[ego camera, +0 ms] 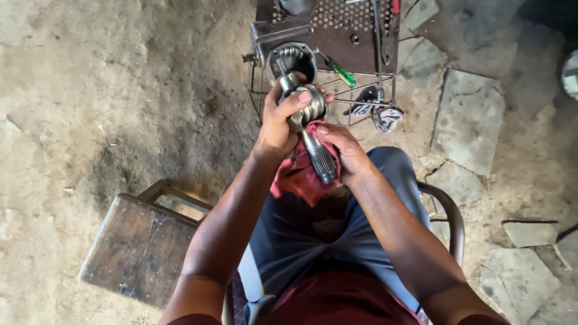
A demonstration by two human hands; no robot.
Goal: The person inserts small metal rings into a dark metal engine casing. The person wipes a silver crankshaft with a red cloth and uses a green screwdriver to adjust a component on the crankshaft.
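shaft slants between both hands, gear end far, splined end near.

left hand [282, 120] fingers are clamped round the gear cluster [312, 103] at the far end of the splined shaft [319, 157]; right hand [342, 150] fingers press a red rag [296, 176] against its near end, over the lap, just short of the metal stand [337, 36].

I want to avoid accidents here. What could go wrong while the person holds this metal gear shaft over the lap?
1. The left hand alone grips the gear shaft; the right hand touches it through a red rag, so it might slip onto the legs.
2. The splined end could snag the rag.
3. The green screwdriver lies near the metal stand's edge and may fall.
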